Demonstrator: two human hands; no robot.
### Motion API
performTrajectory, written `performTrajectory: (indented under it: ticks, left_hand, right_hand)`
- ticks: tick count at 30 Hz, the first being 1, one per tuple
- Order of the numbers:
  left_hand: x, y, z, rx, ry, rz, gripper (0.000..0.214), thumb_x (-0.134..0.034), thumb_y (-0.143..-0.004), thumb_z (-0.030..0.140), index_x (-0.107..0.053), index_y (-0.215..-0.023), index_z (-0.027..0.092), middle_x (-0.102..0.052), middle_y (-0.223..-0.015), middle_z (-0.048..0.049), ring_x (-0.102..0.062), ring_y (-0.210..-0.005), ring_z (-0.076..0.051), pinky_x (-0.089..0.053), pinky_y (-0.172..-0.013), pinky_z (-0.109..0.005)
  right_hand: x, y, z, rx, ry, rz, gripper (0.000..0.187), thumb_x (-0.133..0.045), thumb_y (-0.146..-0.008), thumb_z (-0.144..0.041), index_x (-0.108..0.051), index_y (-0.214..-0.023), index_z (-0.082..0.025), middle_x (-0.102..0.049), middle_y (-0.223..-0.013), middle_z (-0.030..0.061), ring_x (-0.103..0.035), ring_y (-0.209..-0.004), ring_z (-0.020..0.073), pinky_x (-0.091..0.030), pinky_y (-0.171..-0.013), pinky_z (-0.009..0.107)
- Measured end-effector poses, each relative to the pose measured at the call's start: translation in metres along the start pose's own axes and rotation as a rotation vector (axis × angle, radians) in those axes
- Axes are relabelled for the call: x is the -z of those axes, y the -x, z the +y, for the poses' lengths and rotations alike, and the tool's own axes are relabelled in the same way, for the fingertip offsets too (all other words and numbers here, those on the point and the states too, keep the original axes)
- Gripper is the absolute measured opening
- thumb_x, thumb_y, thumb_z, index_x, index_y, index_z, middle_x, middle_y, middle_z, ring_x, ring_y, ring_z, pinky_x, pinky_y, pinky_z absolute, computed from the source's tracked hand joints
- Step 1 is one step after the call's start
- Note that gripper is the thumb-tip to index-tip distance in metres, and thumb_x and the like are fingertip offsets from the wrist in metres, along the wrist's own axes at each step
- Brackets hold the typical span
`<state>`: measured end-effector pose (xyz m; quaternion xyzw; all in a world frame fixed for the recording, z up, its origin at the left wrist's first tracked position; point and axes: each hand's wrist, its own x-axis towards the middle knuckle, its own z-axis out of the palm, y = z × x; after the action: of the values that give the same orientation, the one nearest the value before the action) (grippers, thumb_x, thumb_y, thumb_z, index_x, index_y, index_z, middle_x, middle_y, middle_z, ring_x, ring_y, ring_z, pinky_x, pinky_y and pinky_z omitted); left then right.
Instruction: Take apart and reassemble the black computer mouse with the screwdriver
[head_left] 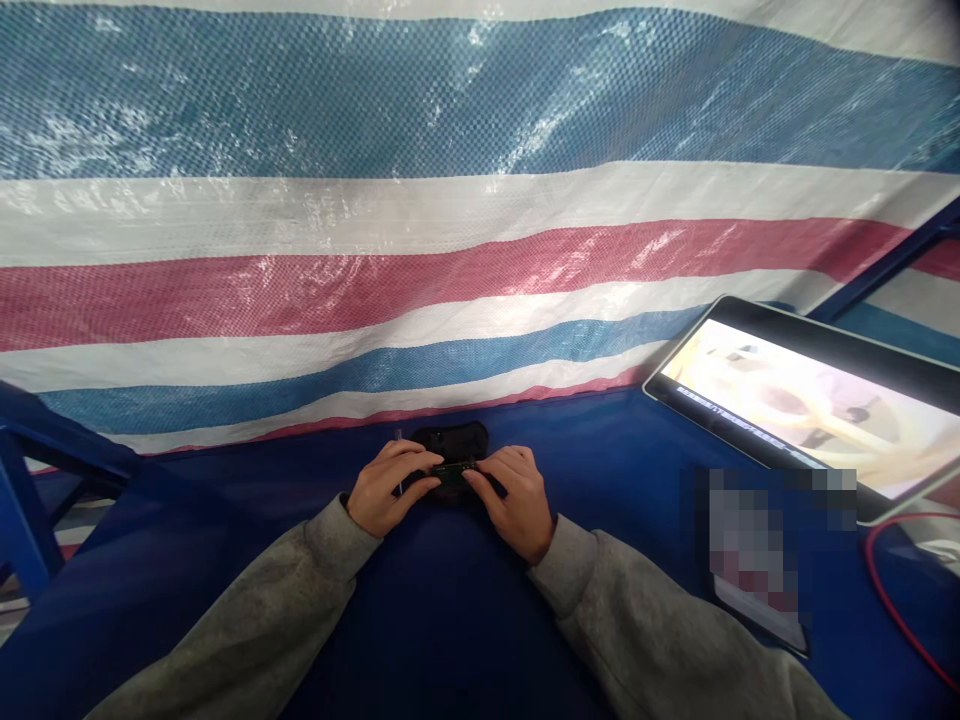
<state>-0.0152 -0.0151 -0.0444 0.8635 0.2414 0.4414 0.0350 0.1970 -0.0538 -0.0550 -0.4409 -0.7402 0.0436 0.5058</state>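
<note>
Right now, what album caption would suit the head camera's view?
Left hand and right hand hold a small green board near a black object, over a blue tabletop.

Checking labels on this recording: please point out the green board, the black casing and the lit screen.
green board (454, 470), head view: middle of its visible face
black casing (456, 438), head view: upper part
lit screen (814, 408), head view: middle of its display

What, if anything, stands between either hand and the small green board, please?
Nothing visible does: the left hand and right hand have their fingers at opposite ends of the small green board. The black casing lies just beyond it, not between it and either hand.
</note>
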Motion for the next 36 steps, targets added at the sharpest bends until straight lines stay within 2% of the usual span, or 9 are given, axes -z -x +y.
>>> performTrajectory:
  ticks: [4,17,26,28,29,31,32,36]
  left_hand:
    - [-0.0001,-0.0014,0.002,-0.03,-0.04,-0.015,0.033,-0.07,-0.084,0.031,-0.063,-0.113,0.017,-0.072,-0.088,-0.0078,-0.067,-0.089,-0.022,-0.055,-0.074,-0.034]
    - [-0.0011,0.0007,0.0012,-0.114,-0.105,0.009,0.045,-0.07,-0.084,0.021,-0.057,-0.127,0.018,-0.072,-0.088,-0.006,-0.066,-0.089,-0.021,-0.054,-0.075,-0.034]
    - [-0.0016,-0.0016,0.0014,-0.057,0.03,0.034,0.032,-0.059,-0.089,0.01,-0.063,-0.121,0.018,-0.071,-0.089,-0.0059,-0.066,-0.09,-0.019,-0.059,-0.077,-0.033]
    - [-0.001,-0.002,0.0011,-0.045,0.048,0.043,0.033,-0.059,-0.09,0.01,-0.063,-0.122,0.018,-0.072,-0.091,-0.0064,-0.066,-0.09,-0.019,-0.059,-0.079,-0.033]
    - [-0.0006,-0.002,0.0009,-0.04,0.053,0.047,0.034,-0.058,-0.09,0.011,-0.062,-0.122,0.018,-0.072,-0.092,-0.0065,-0.066,-0.09,-0.019,-0.059,-0.079,-0.033]
    - [0.0003,-0.002,0.0005,-0.03,0.061,0.057,0.035,-0.058,-0.091,0.011,-0.062,-0.125,0.019,-0.072,-0.093,-0.0066,-0.067,-0.091,-0.018,-0.059,-0.08,-0.034]
    - [0.0006,-0.002,0.0005,-0.029,0.066,0.06,0.036,-0.057,-0.091,0.011,-0.061,-0.126,0.019,-0.072,-0.094,-0.0068,-0.067,-0.091,-0.018,-0.059,-0.08,-0.034]
    - [0.001,-0.0018,0.0009,-0.026,0.083,0.05,0.039,-0.057,-0.091,0.01,-0.059,-0.129,0.02,-0.072,-0.098,-0.0078,-0.067,-0.093,-0.019,-0.059,-0.081,-0.034]
  right_hand:
    - [0.0019,-0.0017,-0.0012,-0.002,0.01,0.0,0.026,-0.054,-0.097,-0.029,-0.063,-0.075,-0.02,-0.065,-0.067,0.0007,-0.058,-0.065,0.0155,-0.042,-0.075,0.036]
    - [0.0033,-0.0029,-0.0036,0.014,-0.015,0.014,0.028,-0.053,-0.097,-0.03,-0.061,-0.073,-0.02,-0.062,-0.064,-0.0005,-0.056,-0.061,0.0142,-0.042,-0.075,0.036]
    - [0.0018,-0.0019,-0.0015,-0.038,-0.038,0.022,0.02,-0.054,-0.096,-0.027,-0.065,-0.082,-0.021,-0.069,-0.073,0.001,-0.061,-0.065,0.0158,-0.044,-0.077,0.038]
    - [0.0027,-0.0012,-0.0019,-0.055,-0.051,0.024,0.012,-0.057,-0.094,-0.029,-0.066,-0.092,-0.021,-0.07,-0.077,0.0017,-0.063,-0.07,0.0175,-0.046,-0.078,0.039]
    - [0.0032,-0.0009,-0.0023,-0.06,-0.06,0.022,0.014,-0.059,-0.093,-0.03,-0.065,-0.103,-0.022,-0.07,-0.083,0.0028,-0.064,-0.075,0.0189,-0.048,-0.08,0.039]
    - [0.004,-0.0006,-0.0029,-0.032,-0.077,-0.007,0.035,-0.061,-0.091,-0.032,-0.057,-0.125,-0.022,-0.07,-0.098,0.0061,-0.065,-0.088,0.0216,-0.05,-0.083,0.04]
    - [0.0041,-0.0005,-0.0029,0.006,-0.078,-0.032,0.04,-0.062,-0.091,-0.03,-0.055,-0.129,-0.023,-0.07,-0.105,0.0073,-0.065,-0.094,0.0224,-0.051,-0.086,0.041]
    - [0.0024,0.0004,-0.0012,0.072,-0.064,-0.057,0.032,-0.062,-0.092,-0.025,-0.06,-0.124,-0.025,-0.069,-0.11,0.0077,-0.064,-0.1,0.0229,-0.05,-0.089,0.041]
